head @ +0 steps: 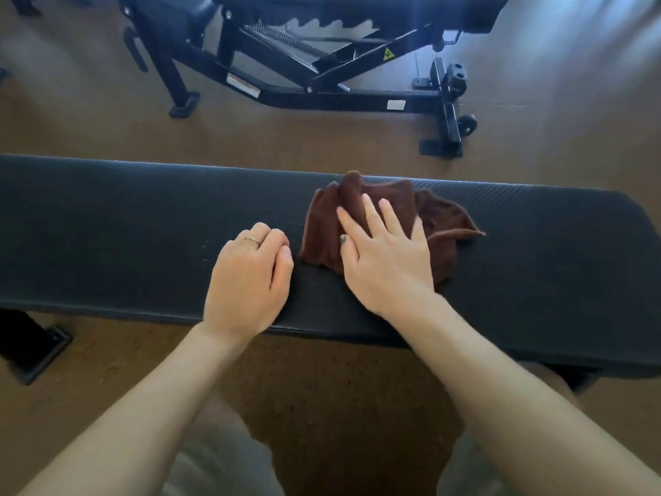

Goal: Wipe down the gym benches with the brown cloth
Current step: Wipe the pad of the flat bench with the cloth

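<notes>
From the head view, a flat black bench (pixel 143 223) runs from left to right across the middle of the scene, and the brown cloth (pixel 386 209) lies crumpled on its padded top, a little right of the middle and closer to the far edge. The right hand (pixel 384 252) rests flat on the cloth with the fingers straight and spread, pressing it against the pad; it does not grasp the cloth. One corner of the cloth sticks out to the right of the hand, and another fold rises at the far edge of the bench. The left hand (pixel 250 277) rests on the bench pad just left of the cloth, not touching it, with the fingers curled under and holding nothing. A thin ring (pixel 252 240) is on one finger of this hand. Small drops are visible on the pad, far from the left hand's knuckles. Beyond the flat bench, on the brown floor (pixel 107 130), stands an adjustable bench (pixel 322 66) with a black metal frame. A foot of the flat bench shows at the near left.
</notes>
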`<act>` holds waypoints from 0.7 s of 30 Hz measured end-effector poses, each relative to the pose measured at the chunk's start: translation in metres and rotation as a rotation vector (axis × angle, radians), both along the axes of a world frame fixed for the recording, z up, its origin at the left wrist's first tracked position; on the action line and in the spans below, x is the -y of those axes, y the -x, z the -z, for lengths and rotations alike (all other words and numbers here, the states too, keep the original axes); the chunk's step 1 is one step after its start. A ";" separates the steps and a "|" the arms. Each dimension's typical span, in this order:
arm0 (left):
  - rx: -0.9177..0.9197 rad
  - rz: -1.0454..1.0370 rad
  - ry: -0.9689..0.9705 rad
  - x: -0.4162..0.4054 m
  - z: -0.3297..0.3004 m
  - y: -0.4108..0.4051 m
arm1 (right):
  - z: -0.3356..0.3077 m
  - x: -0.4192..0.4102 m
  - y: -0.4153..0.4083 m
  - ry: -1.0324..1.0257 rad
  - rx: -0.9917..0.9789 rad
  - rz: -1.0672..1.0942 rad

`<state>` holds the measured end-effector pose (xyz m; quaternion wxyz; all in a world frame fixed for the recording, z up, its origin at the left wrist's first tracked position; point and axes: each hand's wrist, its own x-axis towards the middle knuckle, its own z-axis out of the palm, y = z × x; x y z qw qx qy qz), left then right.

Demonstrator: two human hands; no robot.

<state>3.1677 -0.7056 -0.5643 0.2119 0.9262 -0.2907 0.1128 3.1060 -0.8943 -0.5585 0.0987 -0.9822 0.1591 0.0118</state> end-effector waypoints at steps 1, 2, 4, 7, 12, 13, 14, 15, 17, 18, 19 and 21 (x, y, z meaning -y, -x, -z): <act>-0.021 -0.033 0.028 0.000 0.000 -0.001 | -0.001 -0.016 0.021 0.003 0.014 0.003; -0.030 -0.047 0.029 0.000 0.000 -0.001 | -0.002 -0.034 0.044 -0.001 0.017 0.003; -0.017 -0.024 -0.001 0.001 0.000 0.001 | -0.003 -0.060 0.071 -0.016 -0.013 0.002; -0.041 -0.004 0.020 -0.002 0.000 -0.001 | -0.008 -0.050 0.047 -0.035 -0.062 -0.013; -0.103 -0.013 0.017 -0.003 0.004 -0.003 | -0.005 -0.029 -0.030 -0.042 -0.057 0.132; -0.109 -0.008 0.014 -0.003 0.004 -0.003 | -0.004 -0.038 -0.027 -0.039 -0.046 0.150; -0.115 -0.003 0.012 -0.003 0.003 -0.003 | -0.005 -0.050 -0.015 -0.037 -0.032 0.156; -0.122 0.002 0.011 -0.004 0.003 -0.003 | -0.005 -0.065 0.002 -0.035 -0.009 0.157; -0.130 0.005 0.014 -0.003 0.004 -0.003 | -0.008 -0.090 0.036 -0.043 0.018 0.156; -0.129 0.002 0.016 -0.003 0.005 -0.003 | -0.007 -0.096 0.045 -0.047 0.009 0.147; -0.126 0.002 0.019 -0.004 0.005 -0.003 | -0.006 -0.094 0.046 -0.050 -0.012 0.135; -0.121 0.012 0.023 -0.005 0.006 -0.003 | -0.005 -0.075 0.027 -0.031 -0.024 0.120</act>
